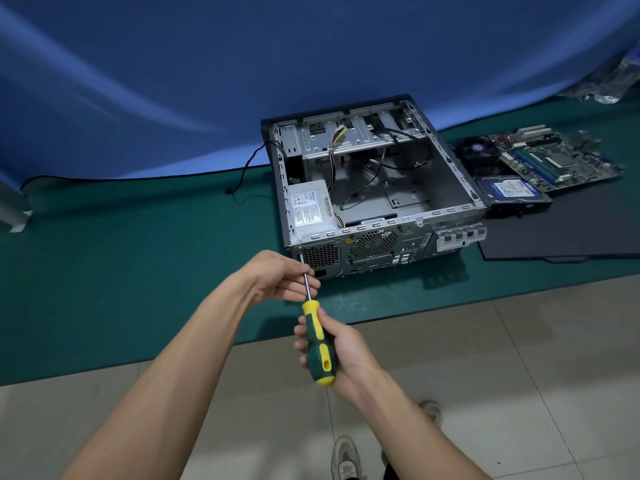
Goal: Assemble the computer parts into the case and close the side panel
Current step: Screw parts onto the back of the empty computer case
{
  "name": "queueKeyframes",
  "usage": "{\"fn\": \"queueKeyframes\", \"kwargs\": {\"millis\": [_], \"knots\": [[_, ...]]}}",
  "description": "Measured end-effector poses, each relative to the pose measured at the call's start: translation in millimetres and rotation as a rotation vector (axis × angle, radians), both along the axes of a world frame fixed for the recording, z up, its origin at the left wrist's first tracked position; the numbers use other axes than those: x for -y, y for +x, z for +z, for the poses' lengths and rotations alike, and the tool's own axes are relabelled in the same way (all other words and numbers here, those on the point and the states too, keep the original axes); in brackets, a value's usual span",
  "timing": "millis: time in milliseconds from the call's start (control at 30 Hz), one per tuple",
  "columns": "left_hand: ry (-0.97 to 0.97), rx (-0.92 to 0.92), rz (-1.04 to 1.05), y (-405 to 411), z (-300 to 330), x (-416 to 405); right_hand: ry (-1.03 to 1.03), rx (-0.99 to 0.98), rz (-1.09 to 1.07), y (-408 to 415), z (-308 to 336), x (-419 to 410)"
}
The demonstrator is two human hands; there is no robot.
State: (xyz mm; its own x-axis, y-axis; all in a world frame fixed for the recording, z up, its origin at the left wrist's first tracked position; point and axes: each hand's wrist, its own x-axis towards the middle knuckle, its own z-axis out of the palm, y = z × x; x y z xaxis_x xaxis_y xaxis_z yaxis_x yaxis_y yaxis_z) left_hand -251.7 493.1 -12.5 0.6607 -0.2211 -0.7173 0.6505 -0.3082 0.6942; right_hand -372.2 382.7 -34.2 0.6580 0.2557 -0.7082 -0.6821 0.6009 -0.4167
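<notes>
Here my right hand (341, 351) is clenched around the screwdriver (318, 344) handle, wrist bent, shaft angled toward 11 o'clock. My left hand (282, 277) reaches in, its fingers (308, 284) pinching the metal shaft. The tip meets the open case (375, 188) at its near left corner on the counter (138, 258).

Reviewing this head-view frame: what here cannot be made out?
- Screwdriver tip at the case rear corner: too small to tell whether a screw is there.
- Power supply label: text too small to read.
- Side panel: cut off by the right edge.
- Left hand fingertips: partly hidden behind the shaft.
</notes>
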Motion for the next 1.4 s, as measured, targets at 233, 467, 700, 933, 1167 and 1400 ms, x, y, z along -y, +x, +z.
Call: {"fn": "queueKeyframes", "kwargs": {"millis": [233, 467, 700, 933, 1167, 1400], "knots": [[0.167, 0.15, 0.102, -2.5, -7.1, 7.0, -0.442, 0.076, 0.002, 6.5, -4.0, -13.3], [-0.033, 0.044, 0.077, -8.3, -9.8, 1.0, 0.141, -0.047, -0.051, 5.0, 0.2, -8.0], [0.001, 0.087, 0.157, -11.1, -13.6, 5.3, -0.246, -0.045, 0.067, 8.1, -1.1, -13.2], [-0.006, 0.073, 0.214, -10.5, -10.4, 9.4, -0.136, -0.003, 0.17, 8.8, 2.2, 1.8], [-0.059, 0.04, 0.241, -10.8, -8.8, 6.2, 0.231, -0.11, -0.013, 12.3, 8.3, -3.4], [0.0, 0.06, 0.229, -10.1, -8.2, 6.0, -0.319, -0.037, 0.159, 7.8, 4.0, -10.1]]}}
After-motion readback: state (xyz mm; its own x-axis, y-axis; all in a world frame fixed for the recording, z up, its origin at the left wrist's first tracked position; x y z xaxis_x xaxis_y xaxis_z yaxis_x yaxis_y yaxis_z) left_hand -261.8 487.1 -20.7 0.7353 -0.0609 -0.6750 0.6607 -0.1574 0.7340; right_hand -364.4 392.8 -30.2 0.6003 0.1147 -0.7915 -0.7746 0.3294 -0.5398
